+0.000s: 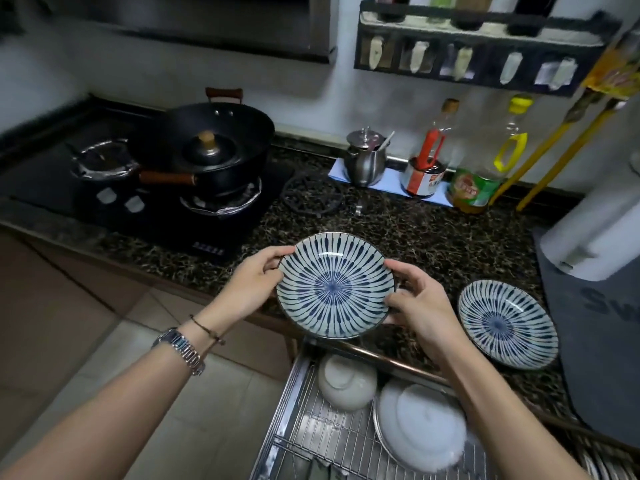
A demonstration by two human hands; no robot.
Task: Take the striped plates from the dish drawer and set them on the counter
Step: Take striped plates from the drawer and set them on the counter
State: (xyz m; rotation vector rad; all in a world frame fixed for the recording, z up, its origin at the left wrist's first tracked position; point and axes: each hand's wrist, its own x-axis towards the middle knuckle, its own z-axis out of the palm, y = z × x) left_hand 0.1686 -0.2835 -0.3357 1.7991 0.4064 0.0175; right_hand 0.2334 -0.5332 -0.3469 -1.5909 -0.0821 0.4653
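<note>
A blue-and-white striped plate (334, 285) is held in the air above the counter's front edge, tilted toward me. My left hand (254, 284) grips its left rim and my right hand (420, 306) grips its right rim. A second striped plate (507, 323) lies flat on the dark speckled counter (433, 237) to the right. Below, the wire dish drawer (329, 434) stands pulled out, holding a white bowl (346, 381) and a white plate (420, 424) turned face down.
A black stove (114, 188) with a lidded wok (221, 147) fills the counter's left. A steel pot (367, 157), a jar and oil bottles (478, 181) line the back wall. A paper towel roll (602, 230) stands on a grey mat (602, 341) at right.
</note>
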